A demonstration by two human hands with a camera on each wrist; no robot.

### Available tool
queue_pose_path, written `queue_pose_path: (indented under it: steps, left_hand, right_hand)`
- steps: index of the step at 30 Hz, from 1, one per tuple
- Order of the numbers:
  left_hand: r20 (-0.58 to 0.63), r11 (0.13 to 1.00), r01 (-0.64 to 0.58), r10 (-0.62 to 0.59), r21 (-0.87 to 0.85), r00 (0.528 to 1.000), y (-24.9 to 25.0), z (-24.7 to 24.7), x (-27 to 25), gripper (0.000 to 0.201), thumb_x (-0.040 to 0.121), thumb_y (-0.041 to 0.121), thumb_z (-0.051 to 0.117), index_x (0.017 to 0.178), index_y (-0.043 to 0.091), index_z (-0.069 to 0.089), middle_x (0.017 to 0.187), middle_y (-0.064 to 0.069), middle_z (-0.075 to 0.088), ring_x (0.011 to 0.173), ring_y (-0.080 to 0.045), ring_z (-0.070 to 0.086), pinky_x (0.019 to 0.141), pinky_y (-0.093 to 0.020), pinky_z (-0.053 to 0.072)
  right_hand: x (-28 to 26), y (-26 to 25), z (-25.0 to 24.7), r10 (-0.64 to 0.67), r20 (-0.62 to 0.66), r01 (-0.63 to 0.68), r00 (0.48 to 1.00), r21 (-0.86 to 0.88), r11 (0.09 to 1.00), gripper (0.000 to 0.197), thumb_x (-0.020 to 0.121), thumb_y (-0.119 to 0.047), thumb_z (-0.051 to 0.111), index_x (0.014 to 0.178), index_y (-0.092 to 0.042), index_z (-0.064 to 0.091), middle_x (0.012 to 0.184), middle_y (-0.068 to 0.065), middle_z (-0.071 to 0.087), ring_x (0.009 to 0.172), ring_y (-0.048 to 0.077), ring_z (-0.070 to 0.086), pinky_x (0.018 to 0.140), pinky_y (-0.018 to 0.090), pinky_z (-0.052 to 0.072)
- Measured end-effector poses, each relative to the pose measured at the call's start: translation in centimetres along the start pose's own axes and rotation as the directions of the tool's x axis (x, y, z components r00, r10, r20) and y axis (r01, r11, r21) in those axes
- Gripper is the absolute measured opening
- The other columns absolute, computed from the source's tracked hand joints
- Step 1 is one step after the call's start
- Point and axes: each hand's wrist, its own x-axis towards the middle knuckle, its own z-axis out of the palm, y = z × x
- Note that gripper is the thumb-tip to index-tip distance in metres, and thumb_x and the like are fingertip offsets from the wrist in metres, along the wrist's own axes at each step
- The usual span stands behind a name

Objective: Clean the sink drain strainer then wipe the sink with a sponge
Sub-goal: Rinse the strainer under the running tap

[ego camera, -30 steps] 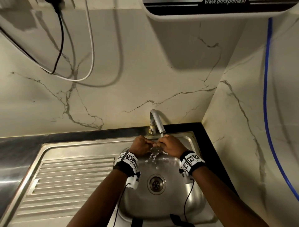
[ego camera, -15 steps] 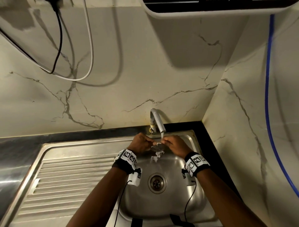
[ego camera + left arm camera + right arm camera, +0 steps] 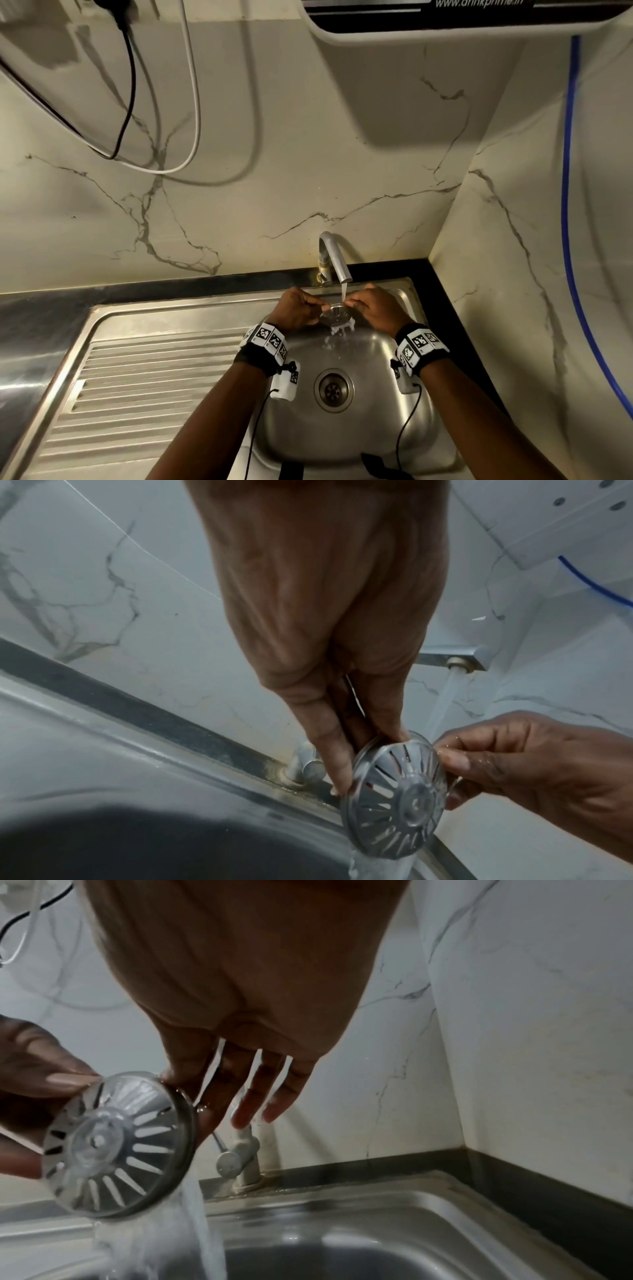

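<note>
The round slotted metal strainer [image 3: 336, 312] [image 3: 397, 796] [image 3: 116, 1145] hangs under the running tap [image 3: 334, 257], above the steel sink basin [image 3: 383, 428]. My left hand [image 3: 297, 308] [image 3: 342, 647] pinches its left rim between thumb and fingers. My right hand [image 3: 375, 306] [image 3: 240, 1015] pinches the right rim with thumb and forefinger, the other fingers spread. Water pours over the strainer and falls into the basin. The open drain hole [image 3: 333, 389] lies below, near the basin's middle. No sponge is in view.
A ribbed steel draining board [image 3: 144, 387] runs to the left of the basin. Marble walls close the back and right sides. A white appliance [image 3: 445, 20] hangs overhead, with a blue tube [image 3: 567, 171] at right and black and white cables [image 3: 164, 102] at left.
My hands have drawn a little apart, so the strainer now shows between them under the stream. The right wrist shifted rightward.
</note>
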Motion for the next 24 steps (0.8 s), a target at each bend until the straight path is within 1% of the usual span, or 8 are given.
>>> queue_pose_path:
  steps: [3, 8, 11, 13, 15, 18, 21, 24]
  left_hand:
    - [-0.006, 0.998, 0.002, -0.002, 0.064, 1.000, 0.1, 0.2, 0.1, 0.010, 0.085, 0.017, 0.075, 0.093, 0.016, 0.080, 0.084, 0.001, 0.078, 0.074, -0.016, 0.073, 0.075, -0.031, 0.060]
    - [-0.033, 0.977, -0.035, 0.043, 0.211, 0.999, 2.5, 0.1, 1.1, 0.008, 0.086, 0.021, 0.074, 0.089, 0.018, 0.081, 0.082, 0.007, 0.077, 0.065, 0.013, 0.061, 0.069, -0.008, 0.044]
    - [-0.038, 0.987, -0.039, 0.046, 0.157, 0.998, 3.1, -0.3, 1.5, 0.009, 0.084, 0.018, 0.075, 0.091, 0.017, 0.081, 0.081, 0.004, 0.077, 0.065, 0.001, 0.067, 0.066, -0.008, 0.048]
    - [-0.039, 0.994, -0.023, 0.027, 0.108, 0.999, 2.9, -0.7, 1.6, 0.009, 0.084, 0.018, 0.076, 0.091, 0.017, 0.081, 0.081, 0.000, 0.078, 0.072, -0.017, 0.072, 0.068, -0.016, 0.054]
    - [-0.042, 0.996, -0.021, 0.025, 0.085, 0.999, 2.5, -0.7, 1.5, 0.008, 0.085, 0.018, 0.075, 0.090, 0.015, 0.081, 0.079, -0.004, 0.077, 0.071, -0.022, 0.072, 0.070, -0.025, 0.056]
    - [-0.036, 0.998, -0.013, 0.016, 0.067, 0.999, 2.2, 0.0, 1.1, 0.009, 0.086, 0.017, 0.073, 0.089, 0.014, 0.081, 0.073, -0.003, 0.076, 0.062, -0.009, 0.067, 0.066, -0.022, 0.055]
    - [-0.031, 0.991, -0.068, 0.072, 0.115, 0.997, 2.6, 1.1, 1.0, 0.009, 0.086, 0.013, 0.072, 0.090, 0.012, 0.080, 0.069, 0.018, 0.069, 0.061, 0.012, 0.061, 0.068, -0.006, 0.046]
    - [-0.046, 0.992, -0.071, 0.076, 0.108, 0.996, 2.5, 0.7, 1.1, 0.008, 0.086, 0.015, 0.073, 0.088, 0.015, 0.081, 0.073, 0.012, 0.073, 0.064, 0.009, 0.062, 0.069, -0.008, 0.045]
  right_hand:
    - [-0.1, -0.6, 0.7, 0.018, 0.013, -0.018, 1.000, -0.051, 0.999, 0.020, 0.095, -0.029, 0.055, 0.096, -0.022, 0.074, 0.088, 0.005, 0.059, 0.080, 0.022, 0.060, 0.072, 0.031, 0.048]
    - [0.1, -2.5, 1.3, -0.019, -0.060, 0.016, 0.998, -0.057, 0.998, 0.015, 0.094, -0.023, 0.054, 0.098, -0.023, 0.069, 0.091, 0.002, 0.057, 0.079, 0.020, 0.060, 0.068, 0.025, 0.044]
    - [0.2, -3.0, 0.6, 0.006, -0.132, -0.005, 0.991, 0.004, 1.000, 0.018, 0.097, -0.028, 0.051, 0.105, -0.024, 0.067, 0.088, 0.002, 0.055, 0.072, 0.018, 0.057, 0.063, 0.025, 0.043]
    - [0.0, -2.3, 0.5, 0.012, -0.151, -0.006, 0.989, 0.036, 0.999, 0.020, 0.098, -0.033, 0.051, 0.102, -0.023, 0.068, 0.083, 0.001, 0.055, 0.070, 0.017, 0.056, 0.060, 0.026, 0.041]
    - [-0.5, -1.0, 0.8, 0.047, -0.164, -0.031, 0.985, 0.096, 0.995, 0.021, 0.097, -0.037, 0.053, 0.098, -0.023, 0.069, 0.080, -0.002, 0.059, 0.074, 0.017, 0.057, 0.064, 0.030, 0.045]
    - [-1.1, -0.9, 1.4, 0.086, -0.131, -0.070, 0.988, 0.124, 0.990, 0.019, 0.097, -0.031, 0.055, 0.099, -0.021, 0.071, 0.084, -0.004, 0.060, 0.078, 0.015, 0.058, 0.066, 0.027, 0.042]
    - [-0.8, -2.4, 1.7, 0.070, -0.113, -0.054, 0.991, 0.139, 0.989, 0.018, 0.100, -0.023, 0.051, 0.096, -0.019, 0.068, 0.081, -0.010, 0.053, 0.069, 0.003, 0.050, 0.059, 0.017, 0.033]
    - [-0.3, -2.8, 1.6, 0.068, -0.093, -0.053, 0.993, 0.159, 0.986, 0.018, 0.100, -0.022, 0.051, 0.097, -0.019, 0.069, 0.077, -0.018, 0.050, 0.070, -0.002, 0.047, 0.059, 0.015, 0.032]
